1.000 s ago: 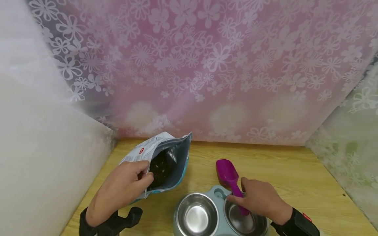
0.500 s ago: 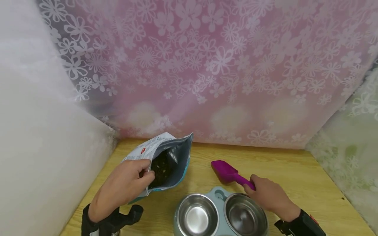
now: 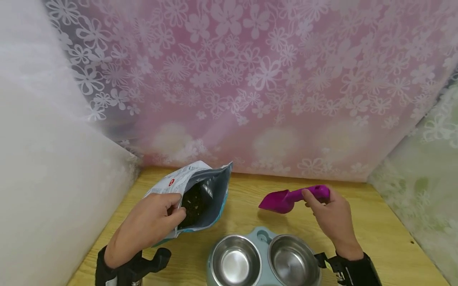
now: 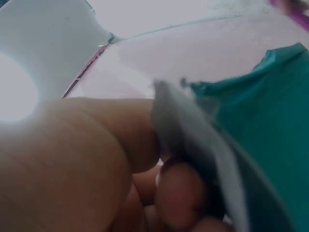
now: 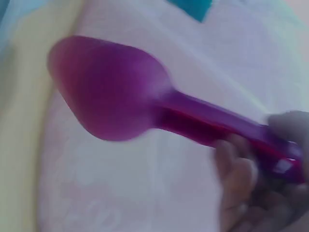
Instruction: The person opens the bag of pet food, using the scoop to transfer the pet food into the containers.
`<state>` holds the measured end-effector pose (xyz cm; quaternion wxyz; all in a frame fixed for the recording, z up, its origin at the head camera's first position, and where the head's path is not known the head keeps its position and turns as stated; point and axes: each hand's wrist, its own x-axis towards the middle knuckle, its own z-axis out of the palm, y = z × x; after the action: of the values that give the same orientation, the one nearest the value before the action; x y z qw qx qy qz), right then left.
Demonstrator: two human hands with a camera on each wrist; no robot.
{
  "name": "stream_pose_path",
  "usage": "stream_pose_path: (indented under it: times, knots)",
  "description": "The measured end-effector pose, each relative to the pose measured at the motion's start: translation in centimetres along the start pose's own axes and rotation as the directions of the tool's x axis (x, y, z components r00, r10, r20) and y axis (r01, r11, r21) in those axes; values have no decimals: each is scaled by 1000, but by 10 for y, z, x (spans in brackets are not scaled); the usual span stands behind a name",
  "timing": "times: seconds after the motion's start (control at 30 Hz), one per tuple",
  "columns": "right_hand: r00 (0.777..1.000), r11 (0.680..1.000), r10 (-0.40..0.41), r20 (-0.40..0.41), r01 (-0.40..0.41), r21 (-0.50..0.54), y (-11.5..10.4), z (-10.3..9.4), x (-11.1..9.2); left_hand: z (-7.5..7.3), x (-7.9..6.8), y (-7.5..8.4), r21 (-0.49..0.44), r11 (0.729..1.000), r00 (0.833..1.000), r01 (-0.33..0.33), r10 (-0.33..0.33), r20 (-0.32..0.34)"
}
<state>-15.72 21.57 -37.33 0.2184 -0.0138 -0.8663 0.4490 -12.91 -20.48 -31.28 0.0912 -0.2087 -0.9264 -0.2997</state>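
My left hand [image 3: 144,222] pinches the near left edge of a bag [image 3: 223,194] that stands with its mouth open. Inside the bag lies a dark, crumbly material [image 3: 193,204] with a few pale bits; its exact kind is unclear. In the left wrist view, thumb and fingers grip the grey bag edge [image 4: 193,130]. My right hand [image 3: 334,218] holds a purple scoop [image 3: 280,201] by its handle, above the table to the right of the bag. The scoop's blade points left toward the bag. The right wrist view shows fingers curled round the scoop handle [image 5: 203,118].
A pale blue double feeder [image 3: 264,254] with two steel bowls, a left bowl [image 3: 234,260] and a right bowl [image 3: 293,260], sits at the front of the wooden table [image 3: 372,222]. Flowered pink sheeting [image 3: 250,99] rises behind, and a white wall [image 3: 53,178] borders the left.
The right hand has lifted the scoop from over the right bowl, shifted its grip along the handle and turned the blade leftward. The left hand and bag hold almost the same place.
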Motion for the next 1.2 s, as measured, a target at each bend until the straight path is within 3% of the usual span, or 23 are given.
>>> stream_pose_path:
  times: [0.07,0.1,0.13,0.17,0.27,0.3,0.47,0.57,0.63,0.7,0.77,0.87,0.93,1.0,1.1,1.2]
  knots:
    - [984,980,-87,-153,112,165,-12,6,1,0,0,-1,0,1000,1000,-3,3,7]
    - [964,939,-135,-231,199,281,-18,9,1,0,0,-1,-4,1000,1000,0,0,12]
    - [939,874,-170,-300,284,394,-25,13,1,-1,0,-2,-5,1000,1000,5,-5,15]
    - [907,789,-204,-369,376,486,-32,17,0,-2,0,-2,-8,1000,1000,4,-4,17]
    - [824,483,-256,-506,562,671,-55,26,-7,-5,-2,-3,-16,1000,1000,5,-4,16]
    - [801,382,-260,-540,599,704,-63,27,-11,-6,-2,-3,-16,1000,1000,1,-1,16]
    - [743,24,-225,-630,650,759,-101,27,-35,-8,-4,-5,-3,999,999,-34,34,11]
    - [709,-122,-276,-649,644,755,-117,28,-45,-9,-5,-5,12,999,999,-46,46,-3]
    - [677,-160,-351,-647,638,753,-124,30,-48,-11,-4,-5,16,999,999,-44,44,-7]
    - [641,-123,-441,-628,650,750,-127,31,-49,-12,-3,-4,18,999,999,-47,47,-9]
    - [623,-70,-517,-586,652,755,-128,33,-51,-12,-2,-4,17,998,999,-52,52,-10]
    - [627,59,-594,-505,659,750,-122,40,-56,-10,1,-3,20,998,998,-57,57,-10]
    - [637,165,-630,-445,670,724,-115,46,-57,-7,3,-2,26,997,998,-66,66,-11]
    - [655,291,-650,-385,683,670,-107,51,-57,-5,5,-1,21,998,998,-63,63,-4]
    - [706,489,-648,-285,673,554,-101,57,-57,-2,4,0,9,999,999,-44,44,10]
    - [762,624,-629,-157,615,483,-101,61,-57,0,2,0,-1,1000,1000,-8,8,30]
